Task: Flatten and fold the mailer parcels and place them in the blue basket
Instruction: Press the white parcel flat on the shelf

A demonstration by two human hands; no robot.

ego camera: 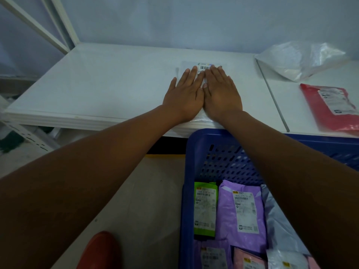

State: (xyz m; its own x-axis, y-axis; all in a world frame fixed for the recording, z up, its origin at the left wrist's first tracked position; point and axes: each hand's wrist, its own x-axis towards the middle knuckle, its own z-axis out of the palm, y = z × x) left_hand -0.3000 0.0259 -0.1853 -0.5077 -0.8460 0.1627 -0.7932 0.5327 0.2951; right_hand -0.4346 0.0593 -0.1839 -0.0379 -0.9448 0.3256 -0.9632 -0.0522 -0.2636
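Head view: left grip (184,94) and right grip (221,94) flat, fingers straight, side by side, pressing white mailer (202,65) onto desk (116,84), frame centre. Its label end shows above both grips. Lower right: blue basket (191,152) holding labelled parcels (240,210).

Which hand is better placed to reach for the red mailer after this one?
Probably the right hand. Both hands press flat on the white mailer, but the red mailer lies off to the right, on that hand's side; the left hand would have to cross over it.
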